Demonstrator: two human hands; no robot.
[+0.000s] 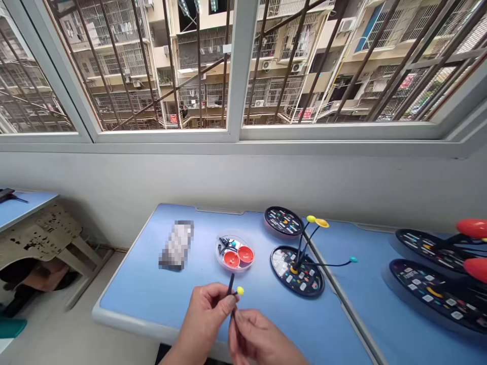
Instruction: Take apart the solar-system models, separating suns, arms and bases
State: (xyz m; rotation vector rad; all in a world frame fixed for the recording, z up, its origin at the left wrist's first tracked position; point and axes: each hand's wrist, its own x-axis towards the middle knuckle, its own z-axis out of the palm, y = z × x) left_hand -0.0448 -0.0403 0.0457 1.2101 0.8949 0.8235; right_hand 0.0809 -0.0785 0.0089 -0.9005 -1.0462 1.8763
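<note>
My left hand (207, 317) pinches a thin black rod (230, 284) that points up from its fingertips, with a small yellow ball (240, 291) right beside it. My right hand (261, 339) is closed just below and to the right, pinching the lower end of the same black piece. Both hands hover over the near edge of the blue table (152, 284). Beyond them sits a clear round dish (235, 252) holding two red cups and small dark parts. To the right a black round base (297, 271) carries curved black stems tipped with yellow and teal pieces.
A second black disc (283, 222) lies behind the base. A blurred white object (176, 245) rests on the table's left part. Another blue table on the right holds two black discs (433, 289) and red pieces (474, 228). A worn beige stool (45, 238) stands at the left under the window.
</note>
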